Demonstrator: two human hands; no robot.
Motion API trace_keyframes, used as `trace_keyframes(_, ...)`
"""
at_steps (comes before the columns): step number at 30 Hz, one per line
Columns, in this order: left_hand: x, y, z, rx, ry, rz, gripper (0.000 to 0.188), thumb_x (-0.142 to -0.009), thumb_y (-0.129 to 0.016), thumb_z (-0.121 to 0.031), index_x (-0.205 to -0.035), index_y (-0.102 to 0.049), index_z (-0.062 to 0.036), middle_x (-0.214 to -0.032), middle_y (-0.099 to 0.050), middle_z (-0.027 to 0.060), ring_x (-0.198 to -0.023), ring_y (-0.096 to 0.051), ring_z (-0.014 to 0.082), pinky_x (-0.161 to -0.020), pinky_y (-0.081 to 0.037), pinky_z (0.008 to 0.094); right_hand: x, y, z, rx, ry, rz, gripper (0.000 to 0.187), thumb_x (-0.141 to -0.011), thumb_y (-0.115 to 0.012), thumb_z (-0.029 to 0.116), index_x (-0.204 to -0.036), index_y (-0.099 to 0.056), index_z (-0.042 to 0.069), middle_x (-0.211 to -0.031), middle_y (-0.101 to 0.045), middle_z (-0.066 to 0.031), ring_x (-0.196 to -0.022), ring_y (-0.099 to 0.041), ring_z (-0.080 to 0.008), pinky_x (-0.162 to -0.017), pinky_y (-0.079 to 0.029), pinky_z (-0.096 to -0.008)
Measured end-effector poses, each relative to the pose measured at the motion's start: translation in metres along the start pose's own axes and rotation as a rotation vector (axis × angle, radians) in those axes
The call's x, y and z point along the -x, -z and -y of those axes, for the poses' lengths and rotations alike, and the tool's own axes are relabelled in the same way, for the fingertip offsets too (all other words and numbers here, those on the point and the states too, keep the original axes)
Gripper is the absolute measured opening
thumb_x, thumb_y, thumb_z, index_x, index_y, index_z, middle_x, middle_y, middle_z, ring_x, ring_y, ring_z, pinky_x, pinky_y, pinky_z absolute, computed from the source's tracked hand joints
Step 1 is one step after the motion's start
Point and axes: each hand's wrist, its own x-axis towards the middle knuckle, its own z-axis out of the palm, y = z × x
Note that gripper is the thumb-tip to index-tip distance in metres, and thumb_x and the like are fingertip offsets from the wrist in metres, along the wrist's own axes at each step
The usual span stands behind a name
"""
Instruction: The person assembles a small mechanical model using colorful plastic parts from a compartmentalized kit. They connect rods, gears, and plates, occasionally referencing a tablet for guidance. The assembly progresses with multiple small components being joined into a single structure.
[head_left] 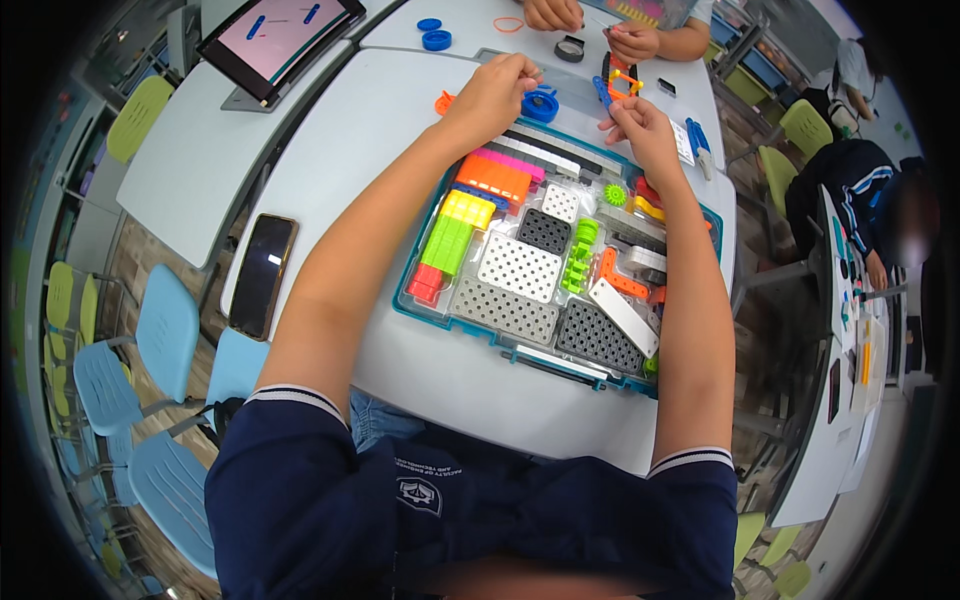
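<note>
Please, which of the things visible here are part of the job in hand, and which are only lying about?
Seem part of the job:
- blue, orange and yellow assembly, apparently held by the right hand
- blue round part near the left hand
- parts case between the forearms

Seem just lying about:
- dark phone
- tablet-like screen

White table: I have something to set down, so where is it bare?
Bare: left, between the phone and left forearm; also nearest the person, between parts case and navy shirt. Crowded: far end, around left hand, right hand, blue wheel.
</note>
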Motion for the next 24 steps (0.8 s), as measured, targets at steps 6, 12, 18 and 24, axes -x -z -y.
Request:
trace_keyframes(6, -0.008, 0.02, 0.029, -0.019, 0.014, -0.204, 0.013, -0.092, -0.05, -0.002, -0.1, -0.059, -0.0021, -0.089, -0.066, 0.0109, -0.076, -0.063, 0.018, -0.069, -0.05, 0.0309, 0.001, 0.0, 0.0, -0.013, -0.012, -0.011, 0.019, -0.094, -0.056, 0.016, -0.102, -0.056, -0.001, -0.084, -0.07, -0.0114, -0.065, -0.063, -0.0124, -0.066, -0.048, -0.0242)
trace_keyframes(12, 0.006, 0.049, 0.087, -0.092, 0.27, -0.465, 0.019, -0.097, -0.043, -0.01, -0.104, -0.06, -0.0046, -0.082, -0.065, 0.0086, -0.072, -0.062, 0.0209, -0.069, -0.049, 0.0333, 0.0, 0.0, 0.001, 0.046, 0.006, 0.0, 0.019, -0.091, -0.058, 0.014, -0.103, -0.056, -0.001, -0.083, -0.07, -0.0111, -0.065, -0.063, -0.0117, -0.067, -0.049, -0.0248)
trace_keyframes(18, 0.016, 0.055, 0.104, -0.1, 0.452, -0.445, 0.024, -0.1, -0.041, -0.016, -0.105, -0.063, -0.008, -0.077, -0.063, 0.0034, -0.066, -0.058, 0.0141, -0.063, -0.046, 0.0309, 0.001, -0.001, 0.004, 0.026, -0.026, 0.026, 0.017, -0.089, -0.06, 0.012, -0.101, -0.058, 0.0, -0.082, -0.07, -0.0098, -0.064, -0.062, -0.0111, -0.068, -0.049, -0.0244)
trace_keyframes(24, 0.006, 0.046, 0.085, -0.047, 0.334, -0.407, 0.023, -0.099, -0.042, -0.015, -0.105, -0.064, -0.0087, -0.077, -0.065, 0.0028, -0.063, -0.057, 0.0126, -0.061, -0.045, 0.0285, 0.001, 0.0, 0.003, 0.05, -0.011, 0.035, 0.017, -0.089, -0.06, 0.014, -0.098, -0.059, 0.0, -0.082, -0.07, -0.0097, -0.066, -0.063, -0.011, -0.068, -0.049, -0.0239)
